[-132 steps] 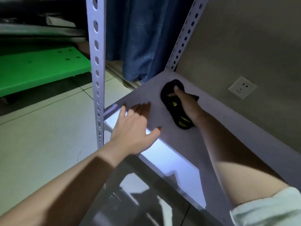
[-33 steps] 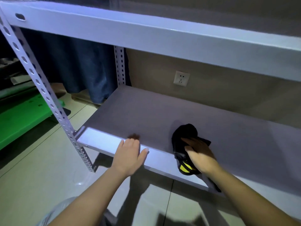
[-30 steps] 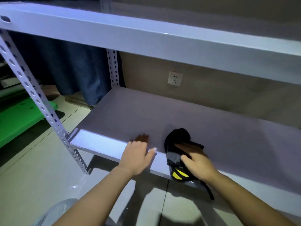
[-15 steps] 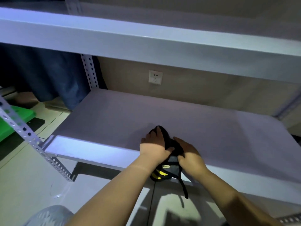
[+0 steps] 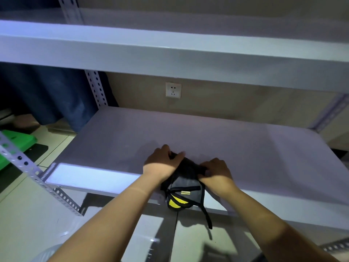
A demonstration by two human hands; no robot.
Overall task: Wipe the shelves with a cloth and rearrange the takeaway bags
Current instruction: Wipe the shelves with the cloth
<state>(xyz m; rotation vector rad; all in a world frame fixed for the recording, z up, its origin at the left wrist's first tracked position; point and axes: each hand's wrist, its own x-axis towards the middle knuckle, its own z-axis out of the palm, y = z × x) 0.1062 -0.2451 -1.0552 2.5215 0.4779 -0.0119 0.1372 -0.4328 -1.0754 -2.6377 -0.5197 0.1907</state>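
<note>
Left hand (image 5: pixel 162 163) and right hand (image 5: pixel 215 172) both grasp the black cloth (image 5: pixel 184 183), fingers curled over it, at the lower shelf's (image 5: pixel 117 140) front edge. Cloth bunched, yellow-marked end and strap overhanging.

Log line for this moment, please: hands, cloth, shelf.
left hand: grips cloth | right hand: grips cloth | cloth: black and yellow, overhanging front edge | shelf: no bags visible

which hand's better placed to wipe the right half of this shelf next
Right, probably. The right hand already grips the cloth on its right side, nearest the bare stretch of shelf; the left hand would cross over.
</note>
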